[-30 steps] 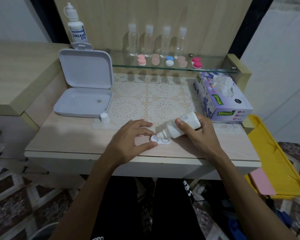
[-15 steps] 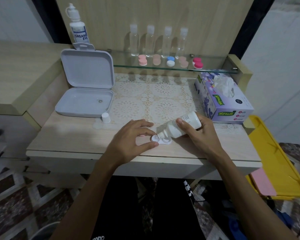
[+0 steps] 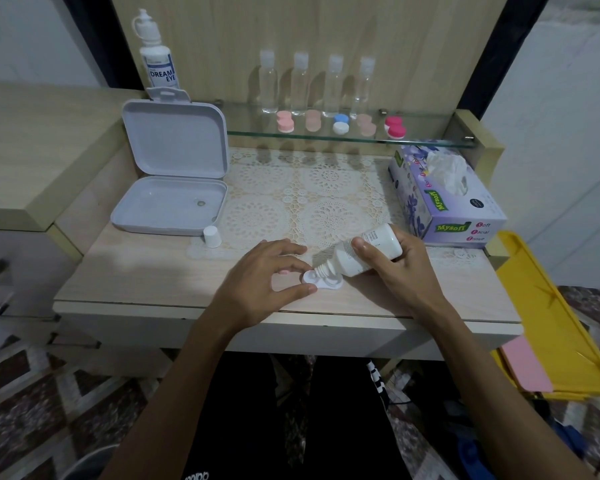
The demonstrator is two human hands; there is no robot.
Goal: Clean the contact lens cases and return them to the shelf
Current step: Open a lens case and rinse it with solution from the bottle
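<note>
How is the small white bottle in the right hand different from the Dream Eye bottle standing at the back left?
The small white bottle lies tilted in the right hand, nozzle down over the open lens case; the Dream Eye bottle stands upright, untouched. The small bottle's cap is off, seemingly the white cap on the table; the Dream Eye bottle's nozzle looks capped. The Dream Eye label is printed blue; the small bottle's shows only fine text. Both are white plastic.
</note>
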